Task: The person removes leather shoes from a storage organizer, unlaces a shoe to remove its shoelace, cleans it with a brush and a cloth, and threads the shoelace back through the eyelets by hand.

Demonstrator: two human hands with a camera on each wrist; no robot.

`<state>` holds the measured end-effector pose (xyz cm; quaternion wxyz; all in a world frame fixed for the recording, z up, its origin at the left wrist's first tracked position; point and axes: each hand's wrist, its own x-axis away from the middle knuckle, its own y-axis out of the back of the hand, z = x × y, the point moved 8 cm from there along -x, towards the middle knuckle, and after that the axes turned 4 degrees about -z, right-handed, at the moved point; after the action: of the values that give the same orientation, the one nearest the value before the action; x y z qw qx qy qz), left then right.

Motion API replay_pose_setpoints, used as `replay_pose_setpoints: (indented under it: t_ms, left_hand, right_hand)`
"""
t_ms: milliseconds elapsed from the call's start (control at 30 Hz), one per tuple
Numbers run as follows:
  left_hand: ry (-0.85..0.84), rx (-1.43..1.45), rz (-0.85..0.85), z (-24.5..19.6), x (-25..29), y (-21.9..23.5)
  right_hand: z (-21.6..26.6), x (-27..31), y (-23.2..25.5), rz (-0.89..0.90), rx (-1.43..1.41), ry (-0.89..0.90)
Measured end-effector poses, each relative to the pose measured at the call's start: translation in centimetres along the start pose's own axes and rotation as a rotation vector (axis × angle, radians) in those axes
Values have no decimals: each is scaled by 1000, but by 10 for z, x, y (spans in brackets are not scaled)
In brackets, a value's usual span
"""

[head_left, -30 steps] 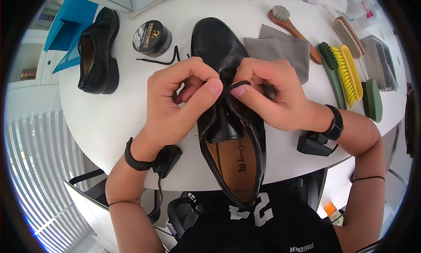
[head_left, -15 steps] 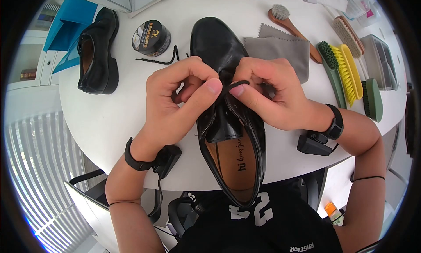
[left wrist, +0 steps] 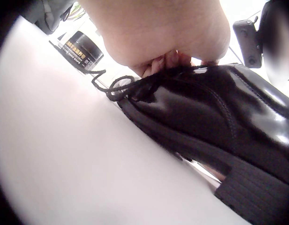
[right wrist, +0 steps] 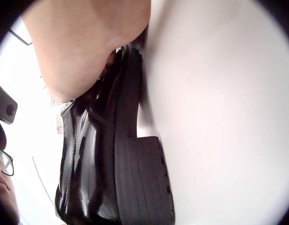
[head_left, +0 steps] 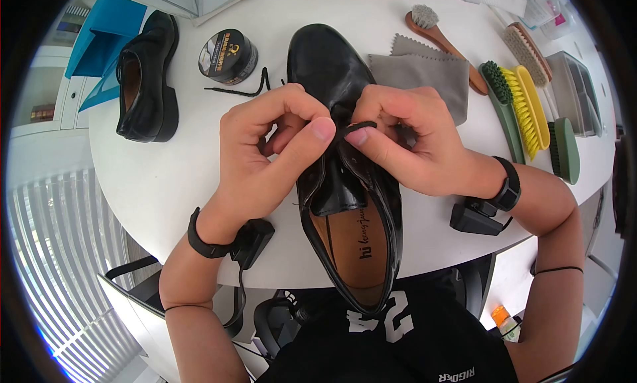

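A glossy black dress shoe (head_left: 326,55) lies in the middle of the table, toe away from the person and heel end at the near edge. Over its lacing, the left hand (head_left: 269,151) pinches between thumb and forefinger. On the other side, the right hand (head_left: 415,141) pinches a black shoelace (head_left: 362,126), a short bit of which shows over the thumb. Between the two hands the lace is mostly hidden by fingers. In the left wrist view, a loose length of lace (left wrist: 117,90) loops down beside the shoe onto the table.
A second black shoe (head_left: 169,111) lies at the left by a blue folder-like item (head_left: 106,35). Behind the hands stand a round polish tin (head_left: 229,57) and a grey cloth (head_left: 431,78). Several brushes, including a yellow-bristled one (head_left: 527,111), lie at the right near a clear box (head_left: 576,91).
Both hands keep their pinch over the lacing with almost no movement. The whole view has shifted very slightly.
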<state>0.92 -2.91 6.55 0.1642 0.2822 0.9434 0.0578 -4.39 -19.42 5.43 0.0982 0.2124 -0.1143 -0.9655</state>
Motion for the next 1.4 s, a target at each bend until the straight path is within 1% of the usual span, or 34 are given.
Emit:
replay_pose_setpoints:
  t_ms: [600,667,767,1200,1400]
  left_hand:
    - [-11,-5,-3,0,0,0]
    - [-4,-7,-4,1,0,0]
    - [-10,-14,-2,-1,0,0]
    - [3,-20,-14,0,0,1]
    - [-13,-32,-11,0,0,1]
  right_hand:
    - [1,-1,-2,1,-1,19]
    - [2,-2,0,-66,-49,17]
    - [2,-2,-1,-78,-46,39]
    - [0,-2,-1,-78,-62,24]
    - [0,-2,-1,-75,-46,53]
